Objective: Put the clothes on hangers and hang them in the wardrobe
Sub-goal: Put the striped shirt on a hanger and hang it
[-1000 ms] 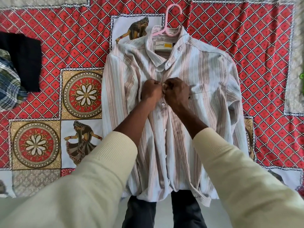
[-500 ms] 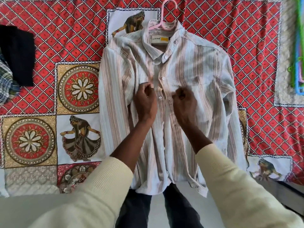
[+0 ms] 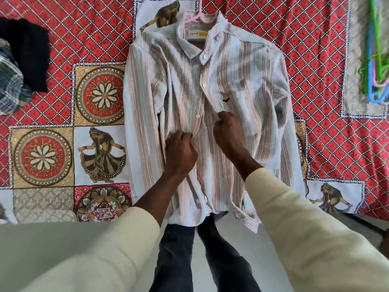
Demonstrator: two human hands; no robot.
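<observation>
A white shirt with brown and pink stripes lies face up on the patterned bedspread, collar away from me. A pink hanger sits inside its collar, with the hook poking out at the top edge of the view. My left hand pinches the left edge of the button placket at mid-chest. My right hand pinches the right placket edge a little higher, just below the chest pocket. The upper buttons look fastened. The shirt's hem hangs over the bed's near edge.
The red patchwork bedspread covers the bed. A black garment and a plaid garment lie at the far left. Several green, blue and pink hangers lie at the far right. My legs stand at the bed's near edge.
Both hands have moved down the placket from the upper chest to mid-chest and spread slightly apart. The view has shifted, bringing the spare hangers at the right into sight.
</observation>
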